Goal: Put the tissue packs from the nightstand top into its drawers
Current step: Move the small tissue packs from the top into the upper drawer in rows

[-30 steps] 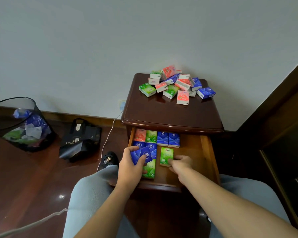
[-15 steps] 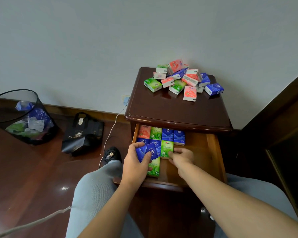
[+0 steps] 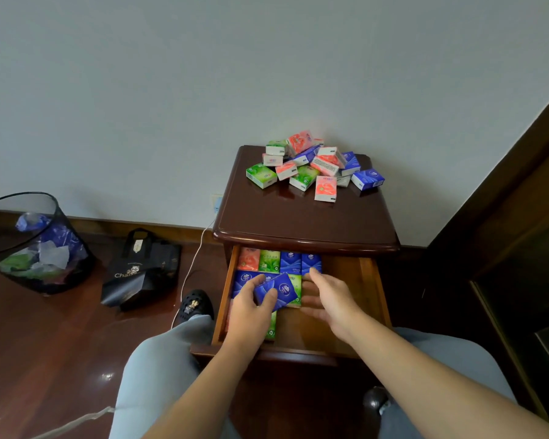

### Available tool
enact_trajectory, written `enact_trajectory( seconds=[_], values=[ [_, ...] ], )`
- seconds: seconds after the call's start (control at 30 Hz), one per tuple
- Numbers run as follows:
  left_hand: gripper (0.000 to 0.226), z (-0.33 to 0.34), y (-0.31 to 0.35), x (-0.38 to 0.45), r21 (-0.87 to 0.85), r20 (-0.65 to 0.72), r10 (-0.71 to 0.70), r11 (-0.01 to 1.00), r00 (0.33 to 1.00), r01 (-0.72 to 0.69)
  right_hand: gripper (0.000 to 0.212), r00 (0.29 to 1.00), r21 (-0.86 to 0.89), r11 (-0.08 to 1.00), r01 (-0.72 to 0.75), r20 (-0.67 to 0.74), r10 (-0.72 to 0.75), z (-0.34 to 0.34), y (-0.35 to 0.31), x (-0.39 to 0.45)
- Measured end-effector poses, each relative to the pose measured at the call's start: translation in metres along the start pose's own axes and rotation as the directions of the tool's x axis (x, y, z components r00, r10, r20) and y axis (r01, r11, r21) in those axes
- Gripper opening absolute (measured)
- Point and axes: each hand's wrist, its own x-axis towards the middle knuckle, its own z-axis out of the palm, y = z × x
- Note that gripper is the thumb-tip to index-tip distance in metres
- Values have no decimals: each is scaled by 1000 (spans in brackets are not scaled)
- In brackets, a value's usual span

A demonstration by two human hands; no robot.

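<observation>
Nightstand (image 3: 301,217) against the wall, top drawer (image 3: 370,289) pulled open toward the viewer. Heap of tissue packs (image 3: 311,166) in green, pink and blue at the back edge of the top, loosely piled, some tilted; one blue pack (image 3: 367,179) lying apart at the back right, one pink pack (image 3: 325,189) nearest the front of the heap. Inside the drawer, back row of four packs (image 3: 279,259) from the left wall: pink, green, blue, blue, touching side by side. Second row in front of it, partly hidden by the hands: blue at the left wall, green showing toward the middle. Another green pack (image 3: 271,326) near the front left, mostly covered. Right part of the drawer floor bare wood. Left hand (image 3: 251,312) over the left half of the drawer, grip closed round a blue pack held (image 3: 278,291), tilted, thumb on its top face. Right hand (image 3: 327,299) over the middle of the drawer, grip wide, fingers spread and straight, holding nothing; contact with the drawer floor not determinable. Left of the nightstand on the floor: black mesh bin (image 3: 29,245) with crumpled wrappers, black bag (image 3: 140,270), white cable (image 3: 191,270) running down from the wall socket.
</observation>
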Motion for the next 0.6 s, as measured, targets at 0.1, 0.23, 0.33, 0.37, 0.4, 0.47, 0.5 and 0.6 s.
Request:
enact_trajectory(
  seconds=[0.1, 0.23, 0.33, 0.37, 0.4, 0.47, 0.5, 0.6],
  values=[
    [44, 23, 7, 0, 19, -3, -16, 1000, 1000, 16, 38, 971, 60, 996, -64, 233, 48, -7, -1, -10],
    [43, 43, 8, 0, 127, 68, -15, 992, 998, 7, 39, 976, 66, 998, 8, 215, -22, -24, 8, -6],
    [41, 43, 2, 2, 380, 153, 80, 915, 985, -133, 47, 1000, 28, 999, 25, 15, -26, -39, 12, 6],
    [41, 41, -1, 4, 463, 186, 123, 864, 975, -197, 49, 999, -29, 999, 25, -34, -26, -44, 14, 11],
    [42, 38, -5, 7, 542, 227, 149, 802, 962, -252, 50, 997, -97, 995, 28, -67, -35, -49, 15, 16],
    [48, 34, -10, 12, 664, 299, 140, 680, 944, -311, 50, 992, -230, 972, 40, -104, -65, -56, 21, 25],
    [50, 33, -13, 14, 704, 326, 121, 631, 937, -327, 50, 990, -272, 961, 46, -116, -81, -57, 24, 28],
    [54, 33, -20, 18, 762, 395, 80, 528, 915, -375, 56, 979, -335, 939, 78, -151, -136, -54, 31, 40]
  ],
)
